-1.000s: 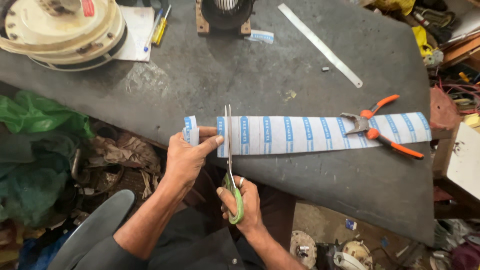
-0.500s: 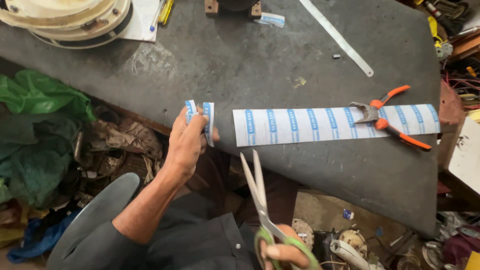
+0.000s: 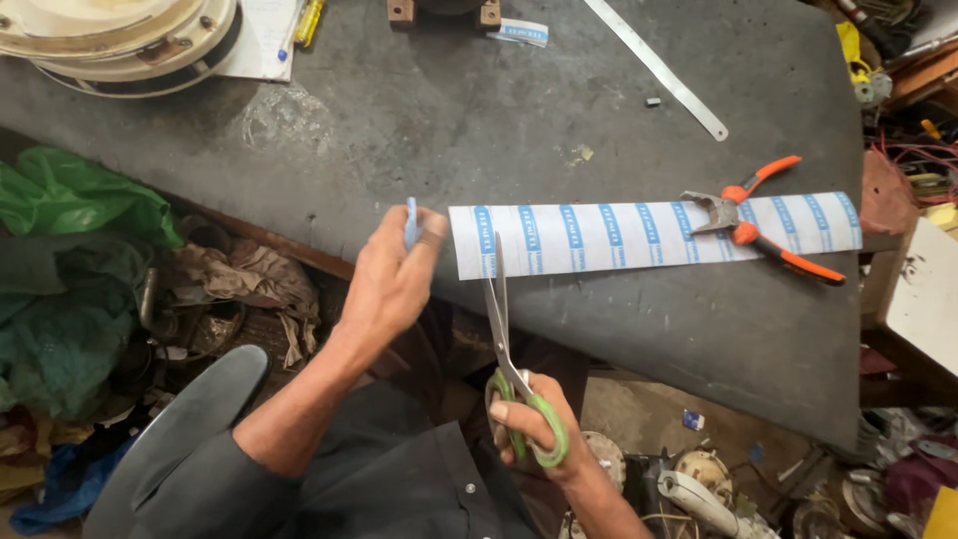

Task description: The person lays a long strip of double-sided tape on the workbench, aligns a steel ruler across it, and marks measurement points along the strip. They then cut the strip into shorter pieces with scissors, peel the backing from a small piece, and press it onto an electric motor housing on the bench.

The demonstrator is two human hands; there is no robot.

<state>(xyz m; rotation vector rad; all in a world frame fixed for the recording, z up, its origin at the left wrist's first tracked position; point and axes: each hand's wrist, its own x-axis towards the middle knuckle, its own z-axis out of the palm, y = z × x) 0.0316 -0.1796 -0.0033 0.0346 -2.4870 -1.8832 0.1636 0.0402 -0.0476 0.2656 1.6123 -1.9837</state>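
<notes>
Right hand point(image 3: 529, 424): closed through the green handles of the scissors point(image 3: 504, 349), held nearest the body, below the table edge.
Scissors: long axis runs from the handles up and slightly left; the blades point away from the body, their tips overlapping the near edge of the paper strip point(image 3: 649, 237); the blades are seen nearly together.
Left hand point(image 3: 389, 284): fingers pinched on a small cut piece point(image 3: 410, 222), held edge-on just left of the strip's cut end.
Paper strip: white with blue printed bands, laid flat on the dark table point(image 3: 499, 110), long axis left to right.
Pliers point(image 3: 763, 215): orange-handled, laid on the strip's right part.
Metal ruler point(image 3: 659, 68): farther back, set diagonally.
</notes>
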